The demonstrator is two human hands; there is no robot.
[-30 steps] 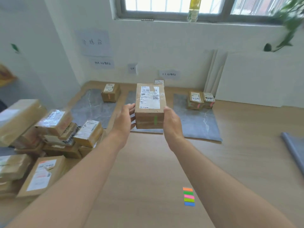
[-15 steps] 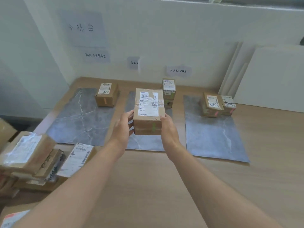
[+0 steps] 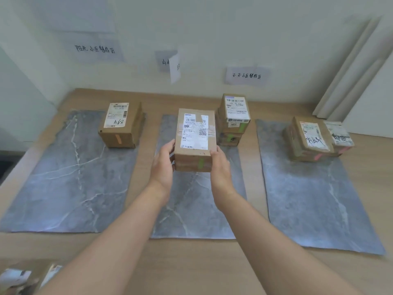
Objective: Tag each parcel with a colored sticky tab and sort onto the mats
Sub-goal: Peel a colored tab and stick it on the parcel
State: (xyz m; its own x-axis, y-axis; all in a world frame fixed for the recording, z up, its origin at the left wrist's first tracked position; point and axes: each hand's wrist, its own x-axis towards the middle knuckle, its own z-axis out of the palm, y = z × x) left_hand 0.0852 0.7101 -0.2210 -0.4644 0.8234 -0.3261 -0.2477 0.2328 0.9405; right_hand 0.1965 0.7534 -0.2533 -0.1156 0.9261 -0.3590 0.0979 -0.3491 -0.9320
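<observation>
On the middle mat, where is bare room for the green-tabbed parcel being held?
The middle mat is bare over its near half and along its far-left strip beside the held parcel. Its far-right corner is crowded by the green-tabbed stack.

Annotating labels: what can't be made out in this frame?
Head view:
- Middle wall sign: a curled sheet half-covers it.
- Held parcel: label print too small; its underside is hidden, so contact with the middle mat is unclear.
- Left hand and right hand: most fingers hidden by the parcel.
- Bottom-left parcels: blurred, cut by the frame edge.
</observation>
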